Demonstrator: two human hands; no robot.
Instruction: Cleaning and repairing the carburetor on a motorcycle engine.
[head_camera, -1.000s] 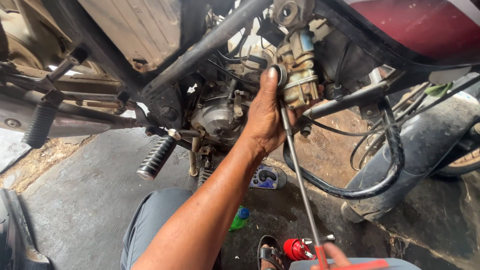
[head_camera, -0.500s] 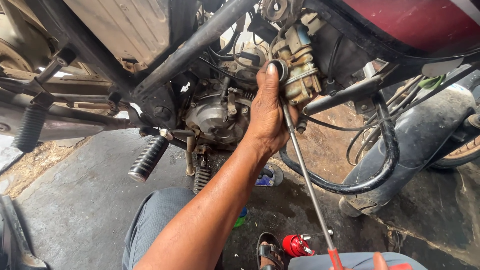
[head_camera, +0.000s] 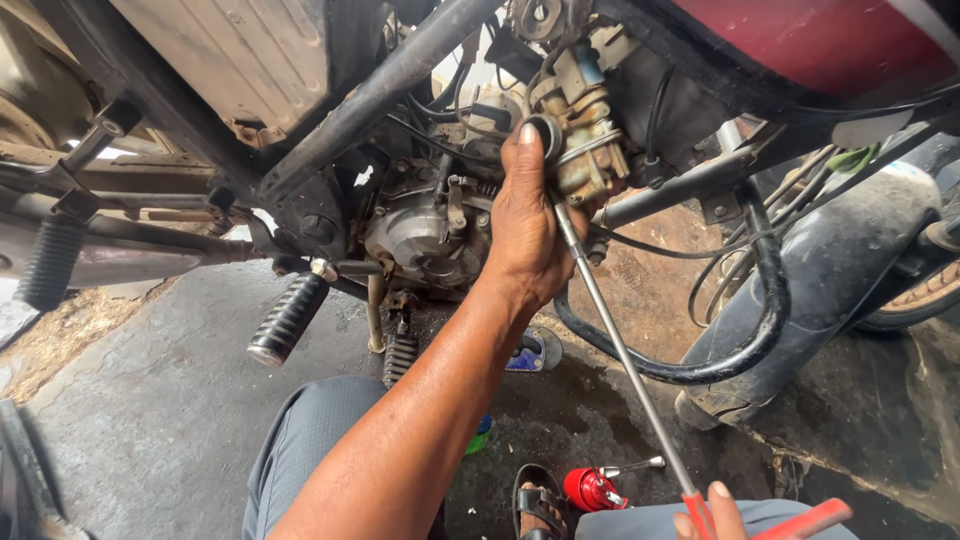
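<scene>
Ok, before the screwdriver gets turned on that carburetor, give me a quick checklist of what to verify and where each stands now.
1. Left hand steadying the carburetor: ok, its fingers wrap the round mouth.
2. Right hand on the red handle of the screwdriver: ok, though only the fingertips show at the frame's bottom edge.
3. Screwdriver tip seated in a screw: cannot tell, the tip is hidden behind the left hand and the carburetor.
4. Shaft free of the black hose: ok, it passes to the side of the loop.
5. Red oil can on the ground clear of the shaft: ok.
</scene>
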